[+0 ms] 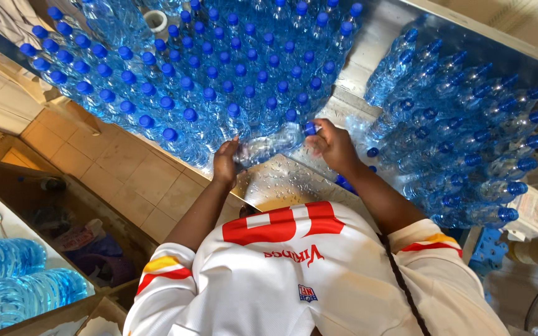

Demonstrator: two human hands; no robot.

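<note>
Head view looks straight down over my white shirt with red markings onto a wet metal tabletop. I hold one clear plastic water bottle with a blue cap lying on its side between my two hands, just above the tabletop's near edge. My left hand wraps around the bottle's base end, fingers curled over it. My right hand is closed at the cap end, fingers clamped around the neck, with the blue cap showing just left of my knuckles. The bottle runs nearly level from one hand to the other, its cap end slightly higher in the picture.

Just beyond the bottle stands a dense block of upright clear bottles with blue caps, their front row almost touching it. To my right lies a stack of bottles on their sides, caps pointing right. Below left, the tan tiled floor shows.
</note>
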